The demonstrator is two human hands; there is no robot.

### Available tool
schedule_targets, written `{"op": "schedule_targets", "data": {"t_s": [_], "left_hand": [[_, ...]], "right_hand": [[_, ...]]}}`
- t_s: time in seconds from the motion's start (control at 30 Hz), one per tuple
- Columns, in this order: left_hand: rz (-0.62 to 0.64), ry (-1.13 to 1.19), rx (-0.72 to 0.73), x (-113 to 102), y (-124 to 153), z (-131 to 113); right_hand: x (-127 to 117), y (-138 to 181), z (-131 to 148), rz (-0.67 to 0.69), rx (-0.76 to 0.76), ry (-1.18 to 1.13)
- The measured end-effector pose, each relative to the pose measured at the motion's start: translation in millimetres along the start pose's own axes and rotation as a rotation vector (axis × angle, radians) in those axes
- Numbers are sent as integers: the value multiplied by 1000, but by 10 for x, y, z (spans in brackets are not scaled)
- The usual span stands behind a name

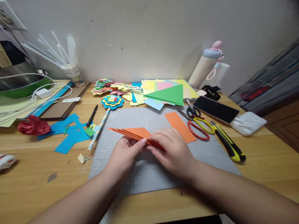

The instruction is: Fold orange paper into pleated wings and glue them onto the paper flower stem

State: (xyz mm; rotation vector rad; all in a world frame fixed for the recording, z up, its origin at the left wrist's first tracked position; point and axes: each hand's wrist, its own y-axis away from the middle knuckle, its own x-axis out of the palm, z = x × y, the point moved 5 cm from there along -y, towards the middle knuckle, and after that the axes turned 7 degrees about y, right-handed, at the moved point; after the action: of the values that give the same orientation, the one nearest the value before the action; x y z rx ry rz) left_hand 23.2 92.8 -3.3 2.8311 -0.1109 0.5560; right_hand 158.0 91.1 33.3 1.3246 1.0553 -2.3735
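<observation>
Between my two hands is a folded stack of orange paper (136, 132), its several layers showing along the edge that faces me. My left hand (127, 151) pinches it from the near side, thumb on top and fingers underneath. My right hand (171, 149) grips its right end, with the fingers bent over the paper and hiding that end. Both hands are above a grey cutting mat (149, 179). A flat orange paper strip (178, 126) lies on the mat just beyond my right hand. To its right rest scissors (198, 129) with red and yellow handles.
A yellow-black utility knife (230, 143) and a phone (216, 109) lie at right. Behind the mat are coloured sheets (168, 93) and a layered paper flower (112, 102) on a striped straw. Blue paper scraps (70, 135) and a black pen (92, 115) lie left.
</observation>
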Motion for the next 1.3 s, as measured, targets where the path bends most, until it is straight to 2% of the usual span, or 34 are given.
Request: {"op": "schedule_targets", "data": {"t_s": [0.13,0.2,0.23,0.27,0.33,0.4,0.47,0.57,0.7,0.8,1.07,1.3], "left_hand": [[132,-135,-18,74,27,57],[219,-302,-76,125,83,111],[253,-428,-57,145,115,111],[271,-579,23,160,144,75],[251,-896,371,197,206,-97],[143,-1135,689,197,257,-266],[44,-1318,771,151,227,-341],[62,-1476,679,88,125,-313],[164,-1544,606,81,87,-207],[188,-1564,570,90,84,-157],[160,-1522,466,54,76,-139],[125,-1528,394,32,82,-121]], "right_hand": [[-9,-10,-71,-30,5,24],[-26,-26,-129,-46,18,45],[-33,-34,-155,-51,23,57],[-37,-41,-175,-51,24,67],[-26,-49,-195,-29,21,81],[5,-46,-189,12,16,89],[48,-32,-170,59,10,82],[122,-4,-144,130,6,58],[211,29,-143,234,30,43],[253,42,-151,287,53,42],[277,44,-149,310,52,26],[264,52,-144,317,109,24]]}}
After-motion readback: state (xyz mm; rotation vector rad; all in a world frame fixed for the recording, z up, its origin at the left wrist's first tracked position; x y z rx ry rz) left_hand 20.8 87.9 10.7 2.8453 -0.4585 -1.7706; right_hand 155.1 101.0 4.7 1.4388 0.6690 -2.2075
